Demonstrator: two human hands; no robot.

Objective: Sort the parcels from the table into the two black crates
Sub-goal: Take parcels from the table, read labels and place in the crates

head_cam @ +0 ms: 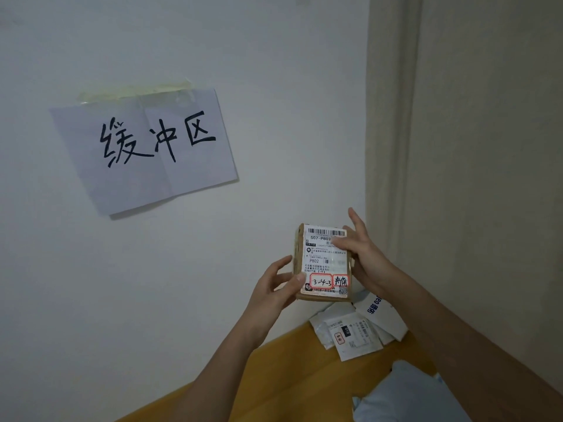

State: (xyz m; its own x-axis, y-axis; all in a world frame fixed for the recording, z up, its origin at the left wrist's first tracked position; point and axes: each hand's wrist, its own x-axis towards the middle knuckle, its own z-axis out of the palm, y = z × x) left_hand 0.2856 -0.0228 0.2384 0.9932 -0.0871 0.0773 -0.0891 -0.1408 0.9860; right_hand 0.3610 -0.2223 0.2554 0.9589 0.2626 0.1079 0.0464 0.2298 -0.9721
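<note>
Brown cardboard parcel [323, 263], label marked 3-4-3 facing us, is gripped between our left hand [275, 287] and right hand [362, 254], above the wooden table [292, 373].

A box [323, 261] is up in the air, in front of the wall [274, 86]. The left hand [275, 287] holds its left bottom corner — the right hand [361, 251] holds its right side. Below it, flat parcels [350, 333] lie in a pile on the desk [289, 376], back in the corner. A paper sign [146, 147] hangs on the wall, up to the left.
</note>
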